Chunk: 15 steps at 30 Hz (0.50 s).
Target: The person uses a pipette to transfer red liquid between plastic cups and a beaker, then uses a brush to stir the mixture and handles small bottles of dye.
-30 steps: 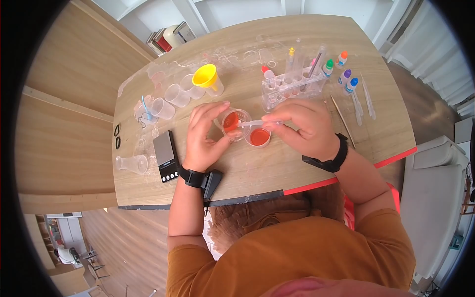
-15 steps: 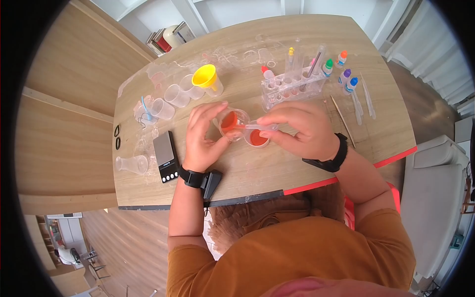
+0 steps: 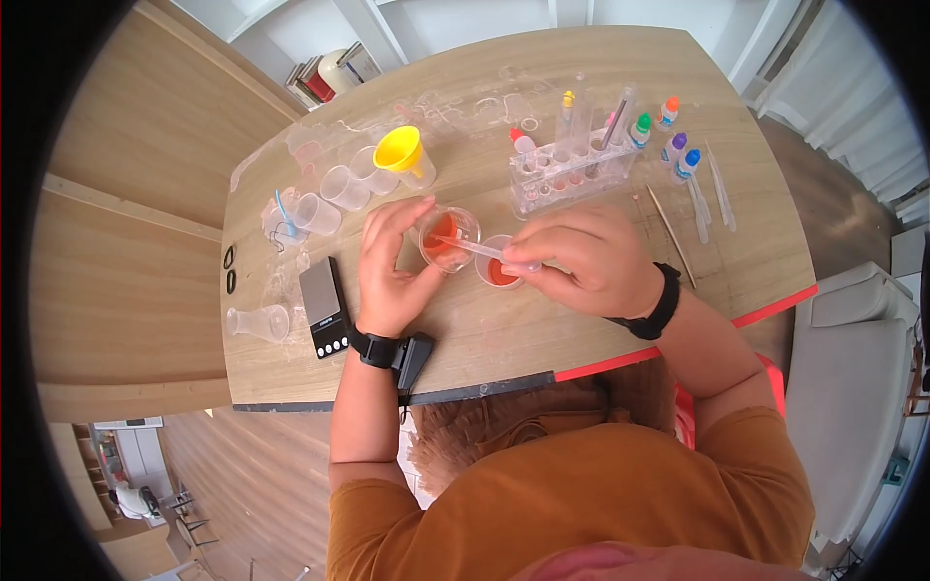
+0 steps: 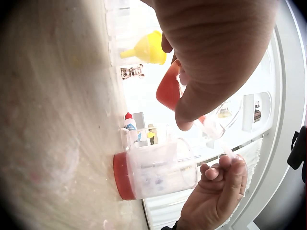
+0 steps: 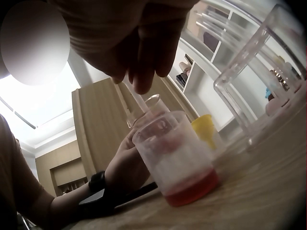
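My left hand (image 3: 395,276) grips a clear round vessel (image 3: 463,230) holding red liquid, tilted above the table; the left wrist view shows the red liquid (image 4: 169,88) beside the thumb. Between thumb and fingers, my right hand (image 3: 591,257) pinches a clear plastic dropper (image 3: 480,249), whose tip reaches into the vessel's mouth. Just below the dropper a plastic cup (image 3: 491,274) with red liquid at its bottom stands upright; it also shows in the right wrist view, the cup (image 5: 168,153) under my right hand (image 5: 139,43). Neither hand appears to hold this cup.
A test tube rack (image 3: 572,174) stands behind my right hand, with dropper bottles (image 3: 688,165) to its right. Behind my left hand are a yellow funnel (image 3: 401,150) and several clear cups (image 3: 317,214). A black scale (image 3: 325,305) and a flask (image 3: 259,322) lie left.
The held vessel has moved slightly left and tilted a little differently. The dropper has shifted left, its tip now deeper inside the vessel, and my right hand has come slightly left with it.
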Each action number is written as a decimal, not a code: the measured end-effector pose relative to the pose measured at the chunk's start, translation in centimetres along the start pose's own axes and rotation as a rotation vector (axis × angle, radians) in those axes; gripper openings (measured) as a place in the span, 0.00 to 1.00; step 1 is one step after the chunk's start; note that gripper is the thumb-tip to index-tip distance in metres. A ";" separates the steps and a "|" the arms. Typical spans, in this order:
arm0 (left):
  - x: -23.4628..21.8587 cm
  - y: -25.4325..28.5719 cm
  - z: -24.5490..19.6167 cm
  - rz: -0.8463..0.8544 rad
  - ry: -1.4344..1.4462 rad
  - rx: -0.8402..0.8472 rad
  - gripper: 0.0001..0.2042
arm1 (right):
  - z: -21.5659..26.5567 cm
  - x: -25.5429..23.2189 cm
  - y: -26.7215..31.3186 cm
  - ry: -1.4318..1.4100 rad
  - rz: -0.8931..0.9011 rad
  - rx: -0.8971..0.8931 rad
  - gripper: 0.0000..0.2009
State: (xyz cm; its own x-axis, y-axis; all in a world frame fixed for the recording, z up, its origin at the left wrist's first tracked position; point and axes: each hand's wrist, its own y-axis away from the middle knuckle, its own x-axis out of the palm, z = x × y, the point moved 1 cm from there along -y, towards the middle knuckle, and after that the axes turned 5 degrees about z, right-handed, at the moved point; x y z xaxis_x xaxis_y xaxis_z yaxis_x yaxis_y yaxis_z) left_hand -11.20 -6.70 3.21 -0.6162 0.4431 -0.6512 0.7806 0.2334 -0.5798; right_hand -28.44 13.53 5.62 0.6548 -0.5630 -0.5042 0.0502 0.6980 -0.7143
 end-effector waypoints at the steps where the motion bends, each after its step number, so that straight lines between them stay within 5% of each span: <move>1: 0.0 0.0 0.0 -0.001 -0.002 0.002 0.31 | 0.0 0.0 0.0 0.000 0.000 0.001 0.06; 15: 0.0 0.3 0.5 0.039 0.007 -0.012 0.31 | 0.2 -0.3 0.0 0.037 0.054 0.007 0.09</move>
State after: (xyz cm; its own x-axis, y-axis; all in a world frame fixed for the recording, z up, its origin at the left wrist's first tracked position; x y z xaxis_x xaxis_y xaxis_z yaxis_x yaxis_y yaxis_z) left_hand -11.00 -7.10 2.74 -0.5849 0.4578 -0.6696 0.8050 0.2266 -0.5483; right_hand -28.47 13.81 5.93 0.6282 -0.5405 -0.5597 0.0206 0.7306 -0.6825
